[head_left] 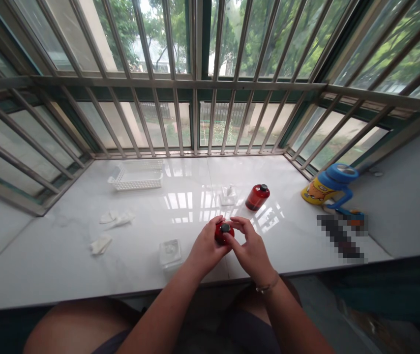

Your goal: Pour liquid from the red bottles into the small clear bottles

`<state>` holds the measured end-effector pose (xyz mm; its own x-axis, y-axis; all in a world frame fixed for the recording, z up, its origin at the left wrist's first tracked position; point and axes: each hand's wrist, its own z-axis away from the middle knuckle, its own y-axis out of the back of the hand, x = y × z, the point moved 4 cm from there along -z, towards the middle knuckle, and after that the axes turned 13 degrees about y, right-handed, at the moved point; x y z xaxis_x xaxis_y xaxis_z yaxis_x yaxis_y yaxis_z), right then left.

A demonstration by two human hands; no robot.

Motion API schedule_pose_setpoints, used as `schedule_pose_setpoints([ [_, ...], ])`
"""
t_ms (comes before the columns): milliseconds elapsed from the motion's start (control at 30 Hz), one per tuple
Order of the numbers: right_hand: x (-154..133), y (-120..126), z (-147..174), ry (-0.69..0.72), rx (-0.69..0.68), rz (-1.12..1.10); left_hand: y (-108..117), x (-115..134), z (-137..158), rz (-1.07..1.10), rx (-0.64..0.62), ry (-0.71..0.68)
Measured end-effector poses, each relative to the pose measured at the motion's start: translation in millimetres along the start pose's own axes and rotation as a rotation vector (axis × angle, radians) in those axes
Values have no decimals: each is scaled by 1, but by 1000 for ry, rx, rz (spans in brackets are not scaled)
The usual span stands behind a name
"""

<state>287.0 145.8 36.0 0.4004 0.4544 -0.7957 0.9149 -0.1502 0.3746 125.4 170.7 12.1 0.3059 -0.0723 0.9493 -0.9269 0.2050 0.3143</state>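
Near the front of the white counter, a small red bottle [219, 236] with a black cap [225, 228] stands between my hands, seen from above. My left hand [205, 248] wraps around its left side. From the right, my right hand [251, 250] curls about the same bottle, its thumb against the near side and its fingers bent over the far side close to the cap. Whether the bottle's base touches the counter is hidden. A second red bottle [257, 197] with a black top lies behind my right hand, tilted in view. A clear square container [228, 195] sits beside it.
Left of my hands is another clear square container [170, 253]. Crumpled white tissues [101, 244] lie farther left. A white plastic basket [136, 185] rests at the back, below barred windows. A blue and yellow jug [320, 189] and a blurred dark item [341, 237] occupy the right.
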Motion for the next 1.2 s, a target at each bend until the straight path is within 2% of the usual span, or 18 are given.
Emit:
schedule_pose_setpoints([
  [167, 8, -4, 6, -54, 49, -66, 1, 0, 1, 9, 2, -2],
  [367, 9, -2, 18, -29, 162, -17, 1, -2, 0, -6, -2, 26],
  [567, 8, -10, 26, -1, 105, -176, 2, -1, 0, -9, 5, 23],
  [700, 11, -4, 26, 0, 177, -140, 2, -1, 0, -13, -1, 38],
  [900, -1, -8, 19, 35, 86, -95, 1, -2, -1, -34, 13, 25],
  [1200, 3, -2, 5, 14, 100, 35, -1, -1, 1, -18, 28, 31],
])
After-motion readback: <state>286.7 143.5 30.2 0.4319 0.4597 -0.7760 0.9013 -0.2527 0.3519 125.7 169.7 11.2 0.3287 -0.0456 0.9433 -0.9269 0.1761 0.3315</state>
